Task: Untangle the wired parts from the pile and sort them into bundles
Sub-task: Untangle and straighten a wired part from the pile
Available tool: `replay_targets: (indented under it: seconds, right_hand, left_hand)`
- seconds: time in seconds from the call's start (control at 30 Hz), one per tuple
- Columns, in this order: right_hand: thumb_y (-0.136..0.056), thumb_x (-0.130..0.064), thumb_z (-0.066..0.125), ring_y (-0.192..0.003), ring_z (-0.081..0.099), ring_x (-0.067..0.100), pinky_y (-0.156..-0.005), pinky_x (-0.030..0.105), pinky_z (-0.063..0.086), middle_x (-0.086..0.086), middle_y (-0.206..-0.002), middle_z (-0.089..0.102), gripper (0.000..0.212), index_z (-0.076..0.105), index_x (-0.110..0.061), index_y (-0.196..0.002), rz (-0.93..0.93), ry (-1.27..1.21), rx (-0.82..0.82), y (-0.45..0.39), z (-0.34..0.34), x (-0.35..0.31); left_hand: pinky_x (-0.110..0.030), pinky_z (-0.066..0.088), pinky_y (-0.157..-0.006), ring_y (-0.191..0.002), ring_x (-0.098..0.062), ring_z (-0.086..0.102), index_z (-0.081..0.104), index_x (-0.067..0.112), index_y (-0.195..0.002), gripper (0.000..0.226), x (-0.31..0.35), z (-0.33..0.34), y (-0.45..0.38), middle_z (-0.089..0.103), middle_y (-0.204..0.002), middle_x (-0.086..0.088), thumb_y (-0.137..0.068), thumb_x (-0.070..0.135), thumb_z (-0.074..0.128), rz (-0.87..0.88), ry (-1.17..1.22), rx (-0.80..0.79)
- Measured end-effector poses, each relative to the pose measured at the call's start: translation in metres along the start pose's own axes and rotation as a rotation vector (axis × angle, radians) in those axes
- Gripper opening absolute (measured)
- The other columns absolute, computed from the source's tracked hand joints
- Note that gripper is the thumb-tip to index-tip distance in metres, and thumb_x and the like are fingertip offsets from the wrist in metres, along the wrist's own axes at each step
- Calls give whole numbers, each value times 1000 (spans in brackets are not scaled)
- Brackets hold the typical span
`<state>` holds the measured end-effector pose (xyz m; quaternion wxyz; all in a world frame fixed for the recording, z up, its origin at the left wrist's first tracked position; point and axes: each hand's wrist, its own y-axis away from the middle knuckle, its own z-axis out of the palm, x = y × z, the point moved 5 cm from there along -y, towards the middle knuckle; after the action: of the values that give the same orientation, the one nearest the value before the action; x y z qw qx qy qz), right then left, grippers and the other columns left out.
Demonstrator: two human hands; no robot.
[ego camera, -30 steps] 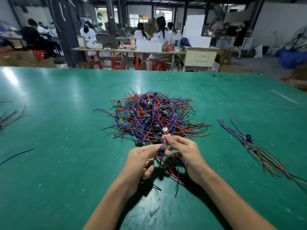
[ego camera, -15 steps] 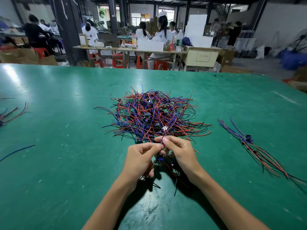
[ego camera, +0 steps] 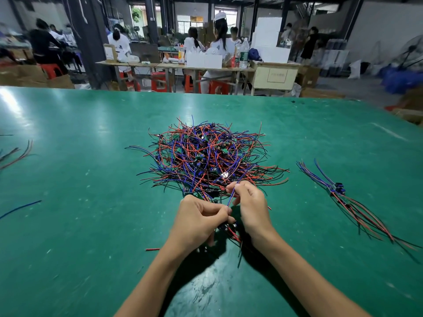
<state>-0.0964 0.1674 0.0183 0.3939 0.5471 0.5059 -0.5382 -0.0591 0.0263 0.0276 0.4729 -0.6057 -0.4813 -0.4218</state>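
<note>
A tangled pile of red and blue wired parts (ego camera: 206,156) lies in the middle of the green table (ego camera: 80,213). Just in front of its near edge, my left hand (ego camera: 199,219) is closed on a small bunch of wired parts (ego camera: 231,229) whose red and black wires hang below between my wrists. My right hand (ego camera: 249,207) pinches a blue wire (ego camera: 231,197) that runs up from the bunch toward the pile. A sorted bundle (ego camera: 343,197) of red and blue wires lies to the right, apart from the pile.
A few loose wires (ego camera: 16,154) lie at the left edge, with a single blue wire (ego camera: 20,208) below them. A short red wire scrap (ego camera: 152,249) sits left of my left forearm. People work at benches beyond the table's far edge.
My right hand has slid up along the blue wire toward the pile. The held bunch now hangs lower, between my wrists. The pile and the sorted bundle have stayed put.
</note>
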Motion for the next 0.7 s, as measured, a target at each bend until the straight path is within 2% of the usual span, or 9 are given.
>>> replay_targets:
  seconds: [0.1,0.17,0.23,0.37,0.47,0.57,0.7]
  right_hand:
    - [-85,-30,51,-56,49,7,-60,29,40,-14,-69,66,27,70,-26,-67,59,-84,6,-2,-4,-1]
    - [-90,-25,52,-50,48,3,-58,28,38,-17,-67,66,28,69,-23,-68,103,-120,30,-5,-9,-2]
    - [-94,-20,50,-47,48,2,-51,25,38,-16,-66,66,31,69,-21,-70,151,-163,44,-6,-12,-2]
    - [-97,-16,48,-57,50,8,-45,22,41,-10,-73,70,27,63,-20,-76,260,-482,87,-9,-22,-4]
    - [-98,-20,48,-65,47,12,-44,23,39,-9,-73,67,22,59,-22,-79,322,-537,-3,-11,-27,-3]
    - [-102,-25,49,-61,54,11,-42,23,44,-5,-77,69,22,67,-19,-90,282,-519,-115,-12,-28,-7]
    - [-108,-41,39,-62,64,11,-46,24,53,3,-99,78,40,70,-17,-119,183,-444,-258,-11,-23,-14]
  left_hand:
    - [-19,42,-35,-36,-22,53,82,9,-77,19,0,0,-2,78,-75,-3,-92,8,70,-6,7,-41]
    - [-21,43,-35,-44,-27,54,82,7,-78,18,-1,1,-1,78,-76,-6,-92,10,70,-33,40,-88]
    - [-20,42,-34,-39,-23,49,82,8,-78,18,-1,3,0,78,-78,-8,-92,11,70,-53,78,-130]
    - [-22,44,-35,-50,-26,49,81,4,-78,17,0,5,5,78,-79,-12,-88,15,73,-59,121,-239]
    - [-20,45,-36,-48,-18,54,81,2,-81,16,-1,5,8,77,-79,-16,-91,8,70,-90,153,-281]
    - [-17,41,-37,-42,-8,55,81,5,-85,14,0,0,10,77,-82,-17,-92,9,69,-119,206,-232]
    - [-19,40,-41,-49,-14,57,82,12,-90,17,1,-12,9,77,-84,-7,-91,25,70,-152,269,-60]
